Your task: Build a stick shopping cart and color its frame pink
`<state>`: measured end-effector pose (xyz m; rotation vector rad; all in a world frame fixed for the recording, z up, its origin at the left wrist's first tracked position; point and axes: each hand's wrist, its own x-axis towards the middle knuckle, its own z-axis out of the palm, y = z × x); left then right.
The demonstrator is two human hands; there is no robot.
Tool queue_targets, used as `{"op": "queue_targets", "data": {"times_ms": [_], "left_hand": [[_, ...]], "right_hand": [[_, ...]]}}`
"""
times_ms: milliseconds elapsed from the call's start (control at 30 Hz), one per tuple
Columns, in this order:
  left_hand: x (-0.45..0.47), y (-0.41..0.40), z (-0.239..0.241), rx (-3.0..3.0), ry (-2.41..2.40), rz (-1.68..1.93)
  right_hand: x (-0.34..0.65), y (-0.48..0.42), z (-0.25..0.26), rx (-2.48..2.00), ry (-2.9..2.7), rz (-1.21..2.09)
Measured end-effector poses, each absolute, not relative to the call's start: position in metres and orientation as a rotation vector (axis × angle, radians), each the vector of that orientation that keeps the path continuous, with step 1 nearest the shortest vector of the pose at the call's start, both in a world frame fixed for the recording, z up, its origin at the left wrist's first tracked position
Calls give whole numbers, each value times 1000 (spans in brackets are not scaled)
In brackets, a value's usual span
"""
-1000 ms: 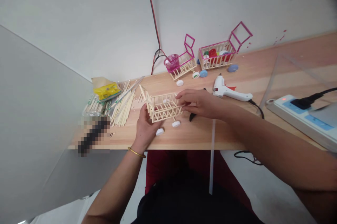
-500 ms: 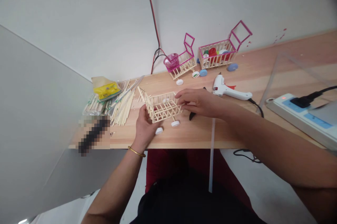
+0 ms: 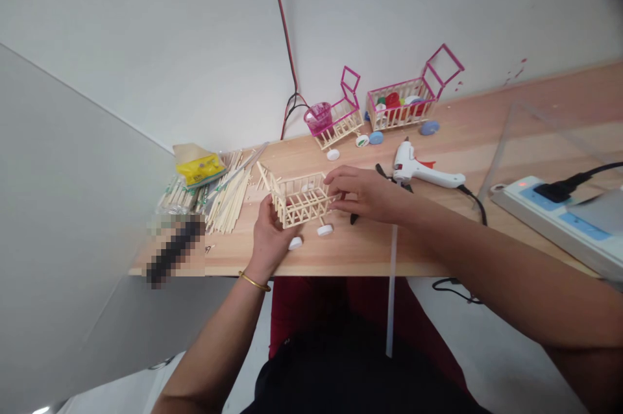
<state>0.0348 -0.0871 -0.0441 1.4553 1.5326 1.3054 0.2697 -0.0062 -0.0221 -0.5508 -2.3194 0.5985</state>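
A small unpainted cart of wooden sticks (image 3: 302, 198) stands on white bottle-cap wheels (image 3: 324, 230) near the front of the wooden table (image 3: 370, 248). My left hand (image 3: 269, 237) grips its left end from below, thumb up against the frame. At the cart's right end, the fingers of my right hand (image 3: 370, 192) pinch the top rail. A white glue gun (image 3: 421, 169) lies just beyond my right hand. A translucent glue stick (image 3: 392, 284) hangs over the table's front edge.
A heap of wooden sticks (image 3: 224, 196) and a yellow packet (image 3: 199, 167) lie at the left. Two pink-trimmed stick carts (image 3: 396, 102) stand at the wall, one holding coloured caps. A power strip (image 3: 559, 219) sits at the right beside a clear plastic sheet (image 3: 545, 135).
Almost nothing: both hands stay on the stick cart. The view has dipped slightly, and the black tool by my right hand shows a little more.
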Motion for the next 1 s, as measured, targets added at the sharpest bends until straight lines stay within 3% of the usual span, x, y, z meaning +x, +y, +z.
{"op": "queue_targets", "data": {"times_ms": [267,1000], "left_hand": [[31,-86,-51,1477,1435,1349],[24,-85,-60,1488,1347,1404]], "right_hand": [[271,-6,-21,-532,-2290,695],[273,-4,-18,-520,-2339,561]]}}
